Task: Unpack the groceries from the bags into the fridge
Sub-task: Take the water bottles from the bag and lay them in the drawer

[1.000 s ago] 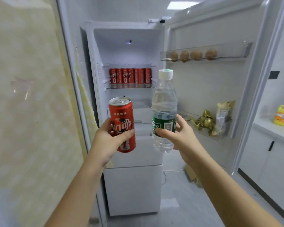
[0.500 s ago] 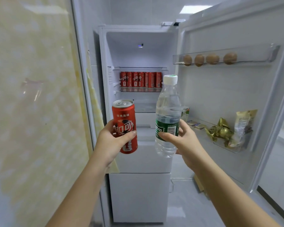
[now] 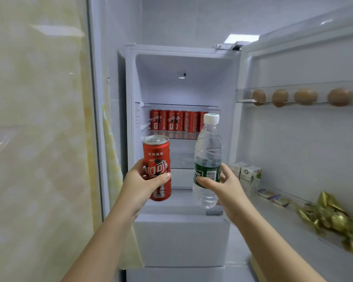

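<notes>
Red and slim, an aluminium soda can (image 3: 157, 169) stands upright in the left hand (image 3: 140, 186), whose fingers curl round its lower half with the thumb (image 3: 161, 178) pressed across the printed front. Beside it, slightly apart, the right hand (image 3: 226, 190) wraps a clear plastic water bottle with a green label and white cap (image 3: 208, 159), thumb and fingers closed on the label band. Both are held up in front of the open white fridge (image 3: 181, 237), level with its middle compartment. Behind them a row of matching red cans (image 3: 175, 121) lines a glass shelf. On the open door (image 3: 293, 151), four brown eggs (image 3: 301, 97) sit in the top rack; small cartons (image 3: 246, 174) and gold-wrapped sweets (image 3: 330, 216) fill the lower rack.
</notes>
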Motion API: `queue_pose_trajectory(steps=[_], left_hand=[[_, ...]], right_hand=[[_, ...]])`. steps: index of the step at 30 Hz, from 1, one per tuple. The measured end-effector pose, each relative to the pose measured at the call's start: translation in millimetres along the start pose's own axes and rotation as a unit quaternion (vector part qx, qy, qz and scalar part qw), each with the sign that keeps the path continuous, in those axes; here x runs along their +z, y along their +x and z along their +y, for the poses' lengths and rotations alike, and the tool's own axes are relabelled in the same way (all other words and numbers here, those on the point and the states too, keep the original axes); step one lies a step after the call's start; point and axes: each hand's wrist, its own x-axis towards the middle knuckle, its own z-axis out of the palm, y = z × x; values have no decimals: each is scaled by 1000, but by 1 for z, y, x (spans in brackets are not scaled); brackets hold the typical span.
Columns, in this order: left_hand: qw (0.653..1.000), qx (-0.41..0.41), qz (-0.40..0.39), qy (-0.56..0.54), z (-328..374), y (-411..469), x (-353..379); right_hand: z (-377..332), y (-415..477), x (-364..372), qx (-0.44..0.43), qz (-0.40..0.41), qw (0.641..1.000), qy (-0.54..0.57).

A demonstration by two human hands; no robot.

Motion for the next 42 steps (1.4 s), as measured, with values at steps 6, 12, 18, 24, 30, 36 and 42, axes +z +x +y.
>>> queue_pose_trajectory(steps=[6, 12, 18, 24, 30, 36, 42], left_hand=[[1000, 8, -29, 4, -22, 94, -6], [998, 0, -58, 20, -52, 165, 12], [996, 10, -76, 47, -82, 245, 40], [996, 7, -63, 68, -104, 316, 70], [997, 29, -42, 53, -109, 369, 88], [995, 64, -39, 64, -111, 413, 105], [988, 91, -75, 99, -107, 452, 114]], right_hand=[[25, 90, 26, 11, 34, 999, -1], [63, 165, 37, 12, 67, 998, -13], [113, 241, 42, 16, 90, 995, -30], [157, 317, 34, 24, 108, 993, -49], [191, 358, 27, -4, 120, 992, -34], [216, 370, 29, 12, 145, 989, 4], [225, 383, 25, 27, 157, 987, -26]])
